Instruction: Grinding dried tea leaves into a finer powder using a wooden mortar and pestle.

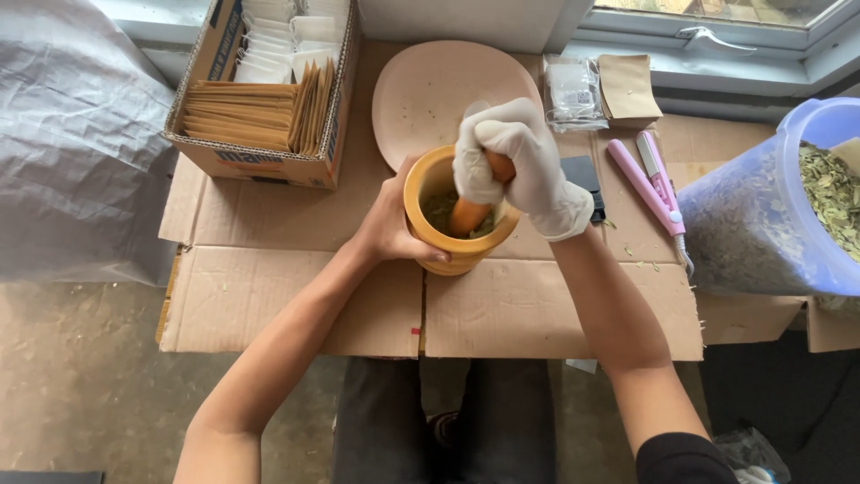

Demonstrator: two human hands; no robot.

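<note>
Mortar (459, 244): yellow wood, upright at the middle of the cardboard (269, 296), just in from its near edge, with crushed green leaf inside.

Your left hand (387, 226): bare, wrapped around the mortar's left wall, gripping it.

Your right hand (524, 166): in a white glove, clenched on the top of the pestle (473, 208), whose tip stands in the leaf, tilted toward the right.

Plate (430, 90): pale pink, at the far edge, touching the mortar's far rim, with leaf specks on it.

Box (260, 85): far left corner, holding brown envelopes and white sachets.

Sealer (647, 179): pink, to your right, lying apart from the mortar.

Tub (770, 215): clear blue plastic, right edge, full of dried leaves.

Pouches (602, 90): clear and brown, far right, below the window sill.
</note>
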